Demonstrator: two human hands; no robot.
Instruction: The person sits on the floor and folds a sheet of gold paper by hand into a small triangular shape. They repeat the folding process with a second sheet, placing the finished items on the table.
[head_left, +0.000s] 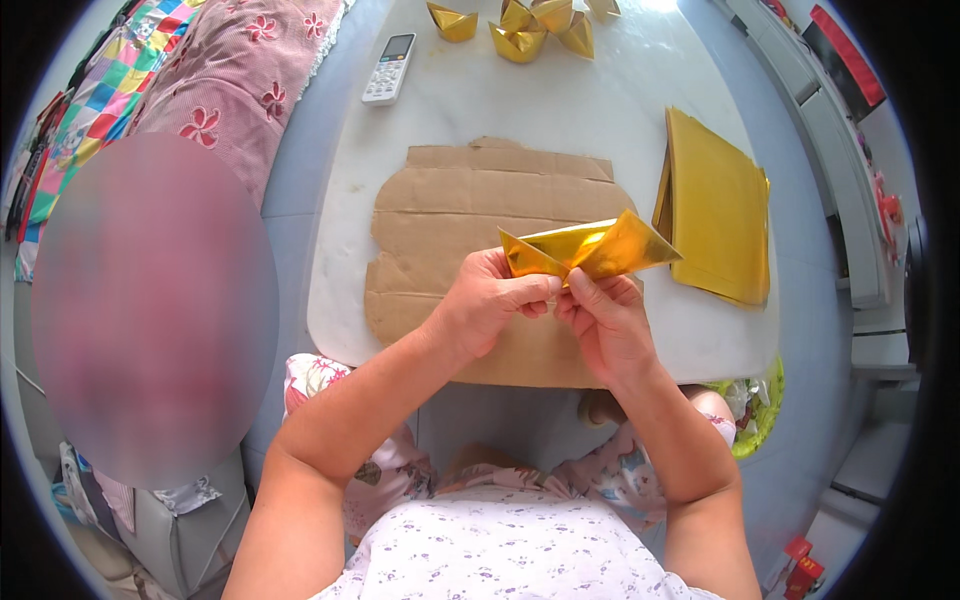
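Observation:
Between both hands I hold a partly folded sheet of shiny gold foil paper (600, 247), its two pointed ends spread to left and right. My left hand (502, 296) pinches its lower left edge, the thumb lying along the fold. My right hand (604, 307) grips the lower middle, with the thumb tip close to the left thumb. Under the hands lies a flattened piece of brown cardboard (480, 187) with torn edges. To the right, a stack of flat gold paper sheets (720, 217) rests on the table.
Several folded gold paper ingots (519, 41) stand at the far side of the white marble-look table (465, 116). A white remote control (389, 69) lies at the far left. Beside the table's near right corner is a green basket (769, 420). A pink flowered cover (232, 82) drapes furniture at left.

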